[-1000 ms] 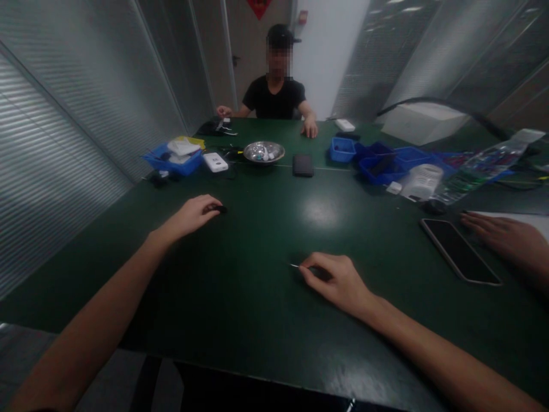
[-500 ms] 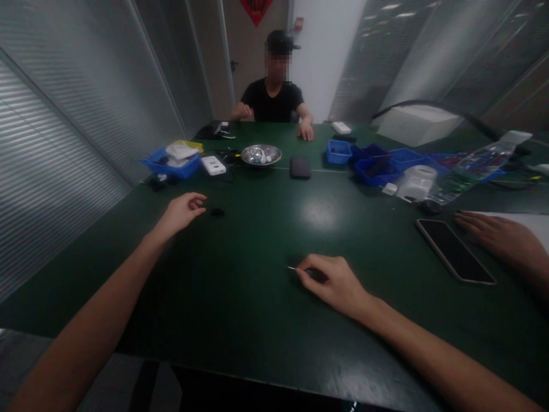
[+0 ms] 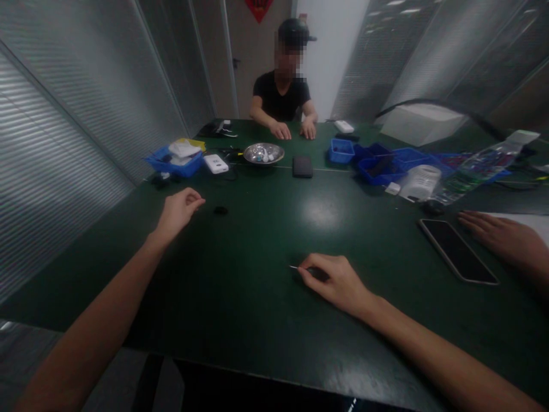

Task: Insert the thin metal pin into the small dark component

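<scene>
One thin, pale, pin-like piece [image 3: 293, 267] in a fingertip pinch of the bare right hand [image 3: 332, 280], over a glossy dark green tabletop [image 3: 257, 309]. Only a short tip in sight, so first danger, at a guess: a slip from too little to grip, then a tricky hunt across the shine. Over to the left, well apart from all that, the bare left hand [image 3: 180, 210], with thumb and fingers close together, too soft a view to tell any contact. Just beside, untouched, a small, flat, black oblong object [image 3: 221, 210] on the tabletop; easily knocked by a careless sweep, or overlooked, black against dark green. And out on the right edge, another person's hand [image 3: 504, 237] near a dark-screened, pale-rimmed phone [image 3: 458, 252]: possible jostle of the tabletop from there, enough to spoil so slight a hold.
</scene>
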### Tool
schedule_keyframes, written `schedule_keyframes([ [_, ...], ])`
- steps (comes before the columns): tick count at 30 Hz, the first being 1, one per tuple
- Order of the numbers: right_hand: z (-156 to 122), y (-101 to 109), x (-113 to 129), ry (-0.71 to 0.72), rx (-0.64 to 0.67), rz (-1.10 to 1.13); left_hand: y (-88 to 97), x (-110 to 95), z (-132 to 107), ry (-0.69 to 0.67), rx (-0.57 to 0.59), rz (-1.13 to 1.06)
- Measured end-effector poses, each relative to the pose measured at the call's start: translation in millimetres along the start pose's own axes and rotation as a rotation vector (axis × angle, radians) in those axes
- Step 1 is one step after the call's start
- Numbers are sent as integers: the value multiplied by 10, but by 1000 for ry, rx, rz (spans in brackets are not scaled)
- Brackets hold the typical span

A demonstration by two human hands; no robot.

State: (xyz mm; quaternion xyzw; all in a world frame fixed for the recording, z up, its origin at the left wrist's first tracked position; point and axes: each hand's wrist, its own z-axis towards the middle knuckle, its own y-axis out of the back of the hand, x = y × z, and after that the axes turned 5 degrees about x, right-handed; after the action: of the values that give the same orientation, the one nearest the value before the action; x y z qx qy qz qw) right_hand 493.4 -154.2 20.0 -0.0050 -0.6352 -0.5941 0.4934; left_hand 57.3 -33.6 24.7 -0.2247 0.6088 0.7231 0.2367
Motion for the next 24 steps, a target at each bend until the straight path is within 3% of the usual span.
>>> schedule_keyframes([
  [4, 3, 14, 24, 3, 8, 16, -43, -27, 1, -9, 38, -101],
  [10, 3, 9, -2, -3, 26, 24, -61, -18, 5, -26, 65, -76],
  [16, -7, 4, -15, -8, 38, 24, -87, 93, 81, 65, 106, -218],
  [21, -10, -1, -21, -5, 37, 21, -98, 202, 131, 77, 168, -170],
  [24, -5, 5, -8, -8, 31, 26, -100, 189, 131, 94, 136, -136],
])
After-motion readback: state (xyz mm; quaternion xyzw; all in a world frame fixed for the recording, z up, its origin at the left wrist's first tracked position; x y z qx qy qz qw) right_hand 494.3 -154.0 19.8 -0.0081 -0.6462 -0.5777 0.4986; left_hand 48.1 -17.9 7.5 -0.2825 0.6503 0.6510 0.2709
